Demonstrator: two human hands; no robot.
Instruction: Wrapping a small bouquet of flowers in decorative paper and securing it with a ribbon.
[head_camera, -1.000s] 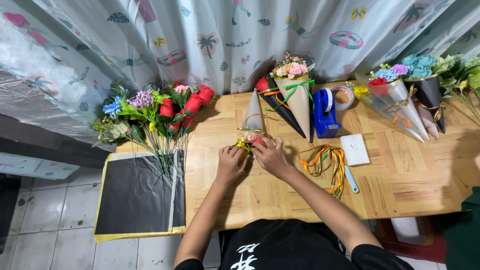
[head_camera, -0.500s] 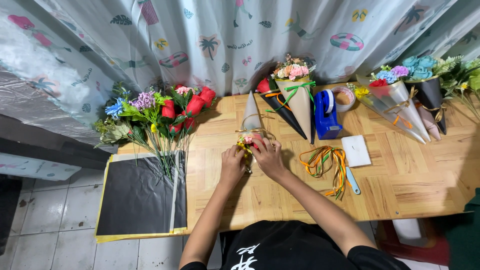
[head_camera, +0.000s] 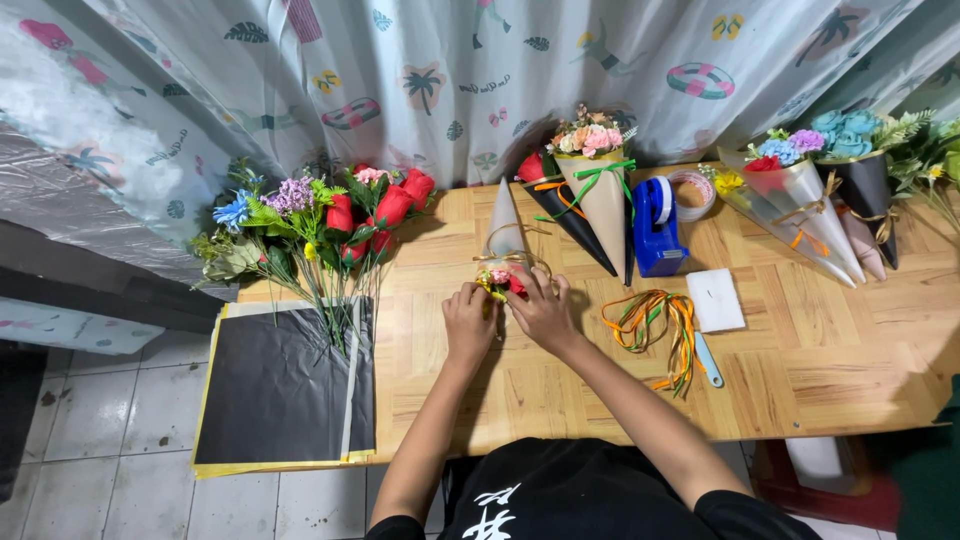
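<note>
together, both hands (head_camera: 508, 312) pinch a small clear-wrapped bouquet (head_camera: 503, 262) with red and yellow blooms.

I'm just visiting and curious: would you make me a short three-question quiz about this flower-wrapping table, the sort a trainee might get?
1. True or false: both hands, left hand and right hand, are on the small bouquet in the middle of the wooden table.
2. What lies just right of the right hand? A) loose ribbons B) scissors C) a vase
3. Fill in: the pile of loose flowers has its stems lying over sheets of ______ paper.

Key
1. True: both hands pinch it where a gold ribbon wraps it.
2. A: orange and green ribbons, beside a blue tape dispenser.
3. Black.
</note>
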